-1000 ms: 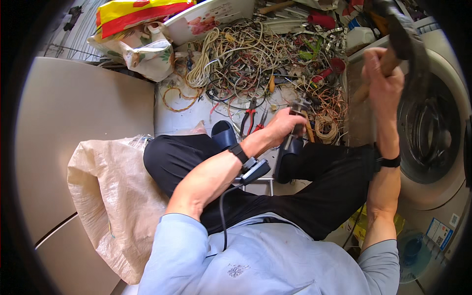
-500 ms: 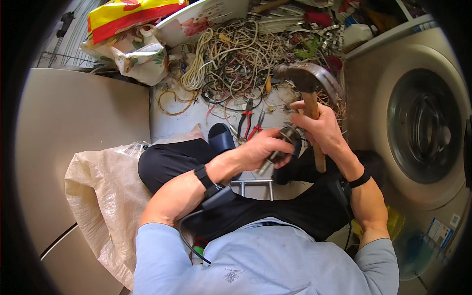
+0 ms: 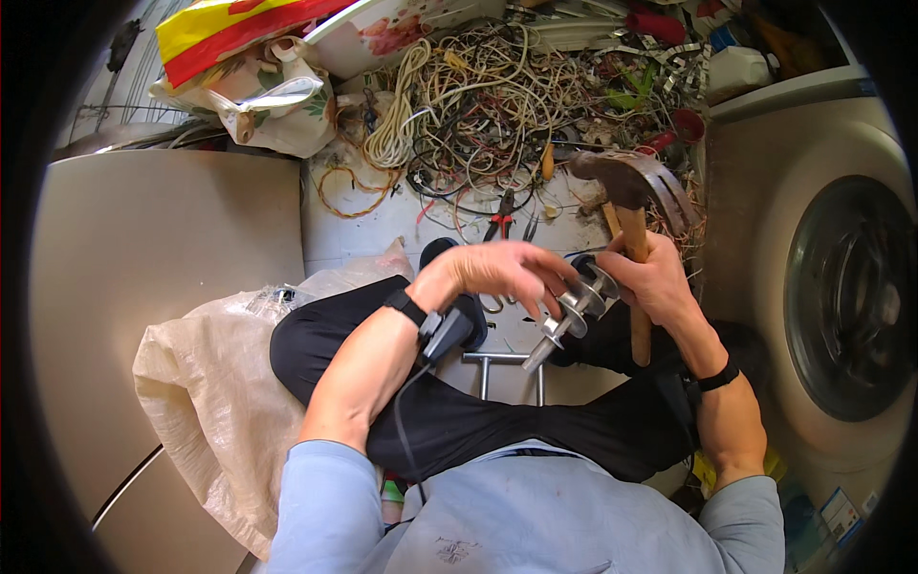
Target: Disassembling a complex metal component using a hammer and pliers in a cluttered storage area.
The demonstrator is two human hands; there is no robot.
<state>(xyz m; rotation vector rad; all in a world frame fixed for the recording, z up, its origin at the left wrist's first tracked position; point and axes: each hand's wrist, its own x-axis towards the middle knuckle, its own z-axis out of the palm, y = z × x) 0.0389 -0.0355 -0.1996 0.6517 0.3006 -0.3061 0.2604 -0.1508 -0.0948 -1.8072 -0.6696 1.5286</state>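
In my right hand (image 3: 652, 282) is a claw hammer (image 3: 633, 225), held by its wooden handle with the head up. The same hand's thumb and fingers pinch the upper end of a shiny metal auger (image 3: 574, 316), a spiral shaft that slants down to the left. My left hand (image 3: 512, 271) is beside the auger, its fingers spread and slightly blurred. Its fingertips are close to the spiral; whether they touch it I cannot tell. Past my hands, pliers with red and black grips (image 3: 501, 215) lie on the floor near a second plier-like tool (image 3: 531, 228).
Tangled cables (image 3: 488, 115) are heaped at the back. On the right stands a front-loading washing machine (image 3: 846, 287). A woven sack (image 3: 206, 383) leans by my left leg, next to a beige cabinet-like panel (image 3: 172, 220). A metal-tube frame (image 3: 497, 360) is between my legs.
My left hand has loosened from around the auger, its fingers now spread. The auger shows more fully, its end pinched by my right hand. The hammer stays in my right hand.
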